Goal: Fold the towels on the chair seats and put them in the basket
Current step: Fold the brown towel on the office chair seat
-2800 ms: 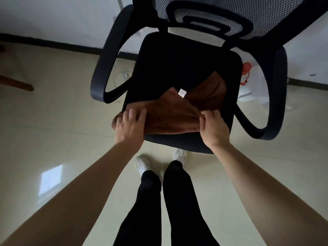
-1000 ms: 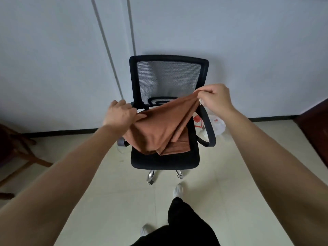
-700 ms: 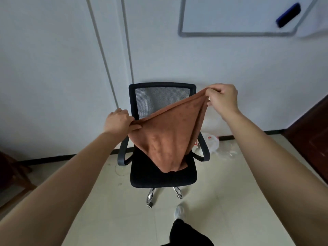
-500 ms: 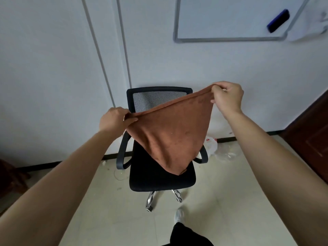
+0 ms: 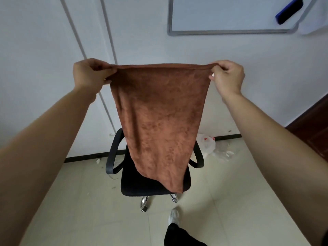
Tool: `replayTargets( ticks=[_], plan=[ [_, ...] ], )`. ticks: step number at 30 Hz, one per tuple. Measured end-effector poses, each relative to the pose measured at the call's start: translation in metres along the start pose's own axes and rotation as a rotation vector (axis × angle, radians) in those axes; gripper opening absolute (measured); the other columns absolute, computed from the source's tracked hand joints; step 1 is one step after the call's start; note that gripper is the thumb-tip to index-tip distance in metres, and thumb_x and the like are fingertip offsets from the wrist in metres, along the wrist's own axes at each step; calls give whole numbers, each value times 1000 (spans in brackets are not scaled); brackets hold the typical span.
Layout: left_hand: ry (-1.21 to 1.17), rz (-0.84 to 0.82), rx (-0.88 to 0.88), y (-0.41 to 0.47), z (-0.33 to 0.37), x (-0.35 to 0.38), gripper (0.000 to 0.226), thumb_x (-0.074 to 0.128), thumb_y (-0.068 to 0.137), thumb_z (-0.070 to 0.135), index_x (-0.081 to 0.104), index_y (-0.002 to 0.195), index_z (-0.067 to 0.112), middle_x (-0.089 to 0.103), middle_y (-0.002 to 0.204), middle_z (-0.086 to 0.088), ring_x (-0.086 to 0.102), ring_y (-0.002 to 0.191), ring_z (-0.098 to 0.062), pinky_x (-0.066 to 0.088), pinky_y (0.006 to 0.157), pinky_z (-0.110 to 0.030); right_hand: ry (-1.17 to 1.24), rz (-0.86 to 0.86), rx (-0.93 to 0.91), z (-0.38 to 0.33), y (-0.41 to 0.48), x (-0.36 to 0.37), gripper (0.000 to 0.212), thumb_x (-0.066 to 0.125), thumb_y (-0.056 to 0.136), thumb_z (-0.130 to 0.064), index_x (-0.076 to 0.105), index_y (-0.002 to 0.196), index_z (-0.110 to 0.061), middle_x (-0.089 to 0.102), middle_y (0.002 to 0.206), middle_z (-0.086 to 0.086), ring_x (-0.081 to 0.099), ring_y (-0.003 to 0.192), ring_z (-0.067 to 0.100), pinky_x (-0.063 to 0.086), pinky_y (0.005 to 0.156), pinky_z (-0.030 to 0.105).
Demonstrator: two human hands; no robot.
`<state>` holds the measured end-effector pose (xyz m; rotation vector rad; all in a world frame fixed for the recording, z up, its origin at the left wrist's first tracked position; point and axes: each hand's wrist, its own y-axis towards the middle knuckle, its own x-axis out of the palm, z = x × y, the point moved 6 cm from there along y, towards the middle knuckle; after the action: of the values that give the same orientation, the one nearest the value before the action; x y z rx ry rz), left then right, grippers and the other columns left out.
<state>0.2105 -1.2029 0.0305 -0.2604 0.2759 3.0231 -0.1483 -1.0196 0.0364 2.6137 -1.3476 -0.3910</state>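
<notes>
A brown towel point(image 5: 159, 118) hangs in the air in front of me, its top edge pulled taut and level. My left hand point(image 5: 89, 74) pinches the top left corner and my right hand point(image 5: 228, 75) pinches the top right corner. The towel's lower end dangles just above the seat of a black office chair point(image 5: 142, 185), which stands below and behind it against the wall. The towel hides the chair's backrest. No basket is in view.
A whiteboard point(image 5: 230, 15) with a blue eraser point(image 5: 289, 10) hangs on the white wall at upper right. White plastic bags point(image 5: 209, 142) lie on the tiled floor right of the chair. A dark wooden door point(image 5: 312, 126) is at the right edge. My shoe point(image 5: 174, 216) is below.
I have lifted the towel off the chair seat and raised it. My hands moved apart and level, so the towel went from a slanted bunch to hanging flat.
</notes>
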Motion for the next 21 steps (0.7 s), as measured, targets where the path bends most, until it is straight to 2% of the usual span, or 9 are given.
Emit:
replayTargets(
  ticks=[5, 10, 17, 21],
  plan=[
    [54, 114, 49, 28, -1, 10, 19, 82, 71, 10, 70, 73, 24, 71, 82, -4, 72, 84, -24, 60, 79, -33, 12, -63, 40, 18, 26, 21, 30, 57, 76, -7, 78, 74, -28, 75, 76, -9, 72, 69, 7, 62, 78, 36],
    [73, 225, 60, 23, 5, 9, 12, 77, 73, 17, 69, 76, 25, 64, 72, 7, 62, 70, -8, 56, 69, -19, 47, -50, 69, 20, 26, 25, 27, 57, 79, -6, 77, 80, -23, 72, 74, -8, 70, 68, 2, 62, 79, 34],
    [96, 170, 51, -26, 3, -9, 14, 59, 70, 9, 65, 73, 22, 62, 69, 4, 57, 63, -10, 48, 60, -24, 6, -4, 64, 21, -15, 6, 23, 54, 79, -9, 73, 75, -21, 63, 61, -13, 64, 57, -2, 62, 79, 42],
    [182, 131, 78, -76, -19, -17, 11, 53, 74, 9, 62, 79, 12, 57, 67, 5, 53, 64, -11, 44, 59, -21, -117, 17, 72, 43, -62, -16, 30, 50, 76, -13, 67, 61, -33, 58, 49, -20, 59, 57, 4, 60, 80, 46]
  ],
)
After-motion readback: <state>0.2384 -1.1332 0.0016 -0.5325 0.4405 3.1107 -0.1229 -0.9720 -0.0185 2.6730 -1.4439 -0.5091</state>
